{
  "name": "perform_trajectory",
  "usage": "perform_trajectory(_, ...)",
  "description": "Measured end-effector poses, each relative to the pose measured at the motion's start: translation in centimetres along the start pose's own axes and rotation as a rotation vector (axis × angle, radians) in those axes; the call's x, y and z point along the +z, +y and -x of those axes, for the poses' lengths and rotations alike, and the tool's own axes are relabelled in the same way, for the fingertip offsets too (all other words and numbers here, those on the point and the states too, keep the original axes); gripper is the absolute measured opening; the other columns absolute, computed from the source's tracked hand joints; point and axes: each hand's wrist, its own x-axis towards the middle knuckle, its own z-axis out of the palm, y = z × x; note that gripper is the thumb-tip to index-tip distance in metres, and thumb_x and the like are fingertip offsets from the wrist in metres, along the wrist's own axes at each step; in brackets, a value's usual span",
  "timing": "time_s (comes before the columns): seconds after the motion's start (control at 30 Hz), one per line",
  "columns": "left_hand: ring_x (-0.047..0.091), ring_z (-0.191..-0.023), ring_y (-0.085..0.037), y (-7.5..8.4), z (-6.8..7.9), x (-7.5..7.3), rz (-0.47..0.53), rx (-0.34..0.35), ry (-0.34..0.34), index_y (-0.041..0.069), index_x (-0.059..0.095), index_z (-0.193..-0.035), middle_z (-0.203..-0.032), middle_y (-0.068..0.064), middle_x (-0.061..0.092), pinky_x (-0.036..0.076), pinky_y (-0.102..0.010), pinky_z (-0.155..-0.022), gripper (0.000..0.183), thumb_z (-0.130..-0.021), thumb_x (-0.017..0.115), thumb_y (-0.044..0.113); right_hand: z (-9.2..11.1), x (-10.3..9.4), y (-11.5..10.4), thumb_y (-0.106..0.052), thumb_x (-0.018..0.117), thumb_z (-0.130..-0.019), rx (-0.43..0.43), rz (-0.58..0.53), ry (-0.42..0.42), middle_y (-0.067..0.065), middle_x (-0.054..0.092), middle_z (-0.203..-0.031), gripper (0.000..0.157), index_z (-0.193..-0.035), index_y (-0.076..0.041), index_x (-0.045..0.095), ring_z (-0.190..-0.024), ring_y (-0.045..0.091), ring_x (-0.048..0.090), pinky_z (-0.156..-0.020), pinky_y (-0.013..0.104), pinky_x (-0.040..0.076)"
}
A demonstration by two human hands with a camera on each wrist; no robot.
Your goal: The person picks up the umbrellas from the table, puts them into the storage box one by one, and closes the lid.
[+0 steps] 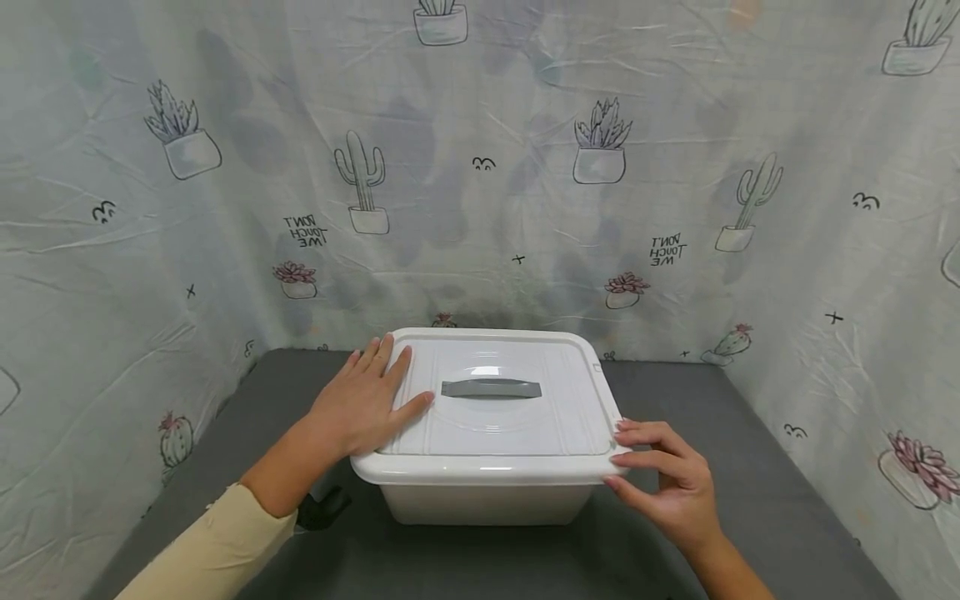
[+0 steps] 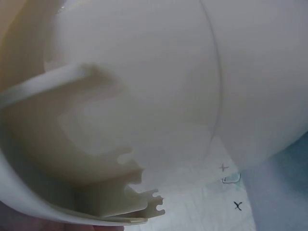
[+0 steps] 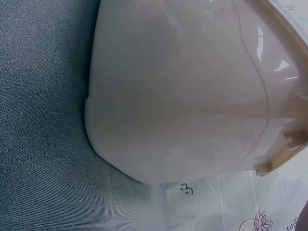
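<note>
A white lidded storage box stands on the grey table, its lid on top and its body below the rim. Set in the lid's middle is a grey handle. My left hand lies on the lid's left edge with its fingers spread. At the front right corner my right hand pinches the lid's rim, fingertips on the edge and thumb lower down. The left wrist view shows the box wall under the rim. In the right wrist view the wall meets the table.
The grey table reaches back to a hanging cloth printed with potted cacti, which also runs along both sides. A dark object, perhaps a strap, shows below my left wrist.
</note>
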Motion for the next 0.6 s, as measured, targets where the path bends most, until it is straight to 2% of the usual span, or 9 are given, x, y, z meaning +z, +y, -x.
perform_trajectory(0.6, 0.010, -0.158, -0.045, 0.09, 0.10, 0.02, 0.020, -0.006, 0.012, 0.004, 0.025, -0.162, -0.170, -0.025, 0.011, 0.013, -0.062, -0.127, 0.085, -0.104, 0.036, 0.065, -0.07, 0.27, 0.03, 0.014, 0.084, -0.073, -0.008, -0.046, 0.023, 0.024, 0.069, -0.113, 0.020, -0.089, 0.015, 0.073, -0.121, 0.031, 0.065, -0.109, 0.033, 0.051)
